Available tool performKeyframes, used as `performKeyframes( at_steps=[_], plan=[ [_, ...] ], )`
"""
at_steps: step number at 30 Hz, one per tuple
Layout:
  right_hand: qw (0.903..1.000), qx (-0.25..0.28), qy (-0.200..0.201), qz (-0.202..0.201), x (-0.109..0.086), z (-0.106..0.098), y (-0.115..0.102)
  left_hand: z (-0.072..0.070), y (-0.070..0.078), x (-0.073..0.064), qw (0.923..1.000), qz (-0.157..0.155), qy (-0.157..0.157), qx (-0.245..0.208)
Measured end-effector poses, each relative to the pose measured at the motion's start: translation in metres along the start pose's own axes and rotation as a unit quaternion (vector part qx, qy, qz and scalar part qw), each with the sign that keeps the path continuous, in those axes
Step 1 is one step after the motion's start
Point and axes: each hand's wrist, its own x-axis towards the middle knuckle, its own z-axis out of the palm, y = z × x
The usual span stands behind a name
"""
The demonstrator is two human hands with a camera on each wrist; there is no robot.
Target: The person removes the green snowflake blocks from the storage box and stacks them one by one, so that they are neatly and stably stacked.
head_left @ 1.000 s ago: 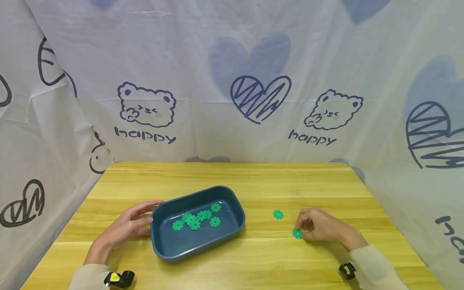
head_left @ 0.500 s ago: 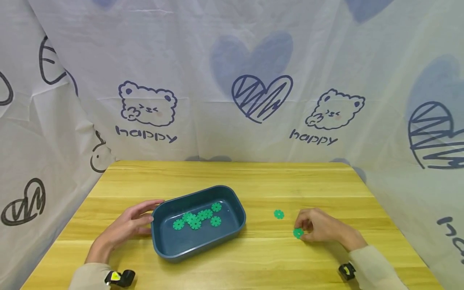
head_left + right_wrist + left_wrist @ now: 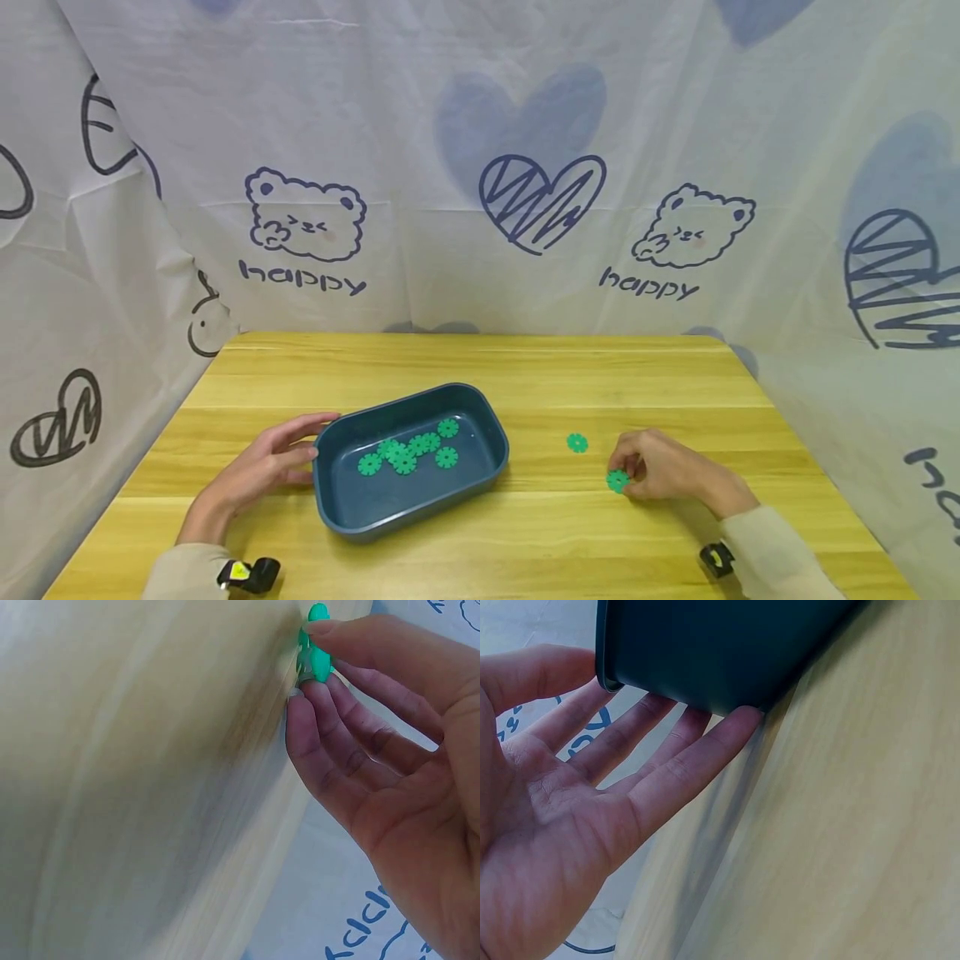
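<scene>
A dark blue rectangular bin [image 3: 330, 508] stands slightly turned on the table, with several green notched plastic discs [image 3: 446, 457] lying on its floor. My left hand [image 3: 266, 467] is at the bin's left end. In the left wrist view its nearly straight, spread fingers [image 3: 690, 765] touch the bin's outer wall [image 3: 705, 652], with the thumb tip at the rim. My right hand [image 3: 663, 471] is low over the table, right of the bin, pinching a green notched disc [image 3: 618, 481] between thumb and fingers. Part of that disc [image 3: 320, 652] is hidden by the thumb in the right wrist view.
Another green disc [image 3: 577, 443] lies loose between the bin and my right hand. The wooden table [image 3: 525, 375] ends at a white printed cloth [image 3: 420, 250], which hangs behind it and along both sides.
The head view has shifted very slightly. Both hands, the bin and the loose disc hold their places, and the right hand keeps its pinch on the disc.
</scene>
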Motion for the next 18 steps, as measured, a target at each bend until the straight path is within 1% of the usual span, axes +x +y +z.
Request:
performKeyframes(
  at_steps=[4,9,15,18],
  plan=[
    [0.9998,-0.017,0.003,-0.003,0.001,0.0,-0.002,0.0,0.0,0.0,1.0,0.001,-0.001,0.0],
    [0.9994,-0.027,0.016,-0.011,0.003,0.001,-0.002,0.0,-0.001,0.001,1.0,0.006,-0.003,-0.006],
    [0.9992,-0.023,0.03,0.01,0.011,0.0,0.001,-0.001,-0.002,0.002,0.9998,0.014,-0.008,-0.013],
    [0.9991,-0.017,0.038,0.009,0.017,-0.001,0.004,-0.001,-0.002,0.002,0.9997,0.014,-0.011,-0.014]
  ],
)
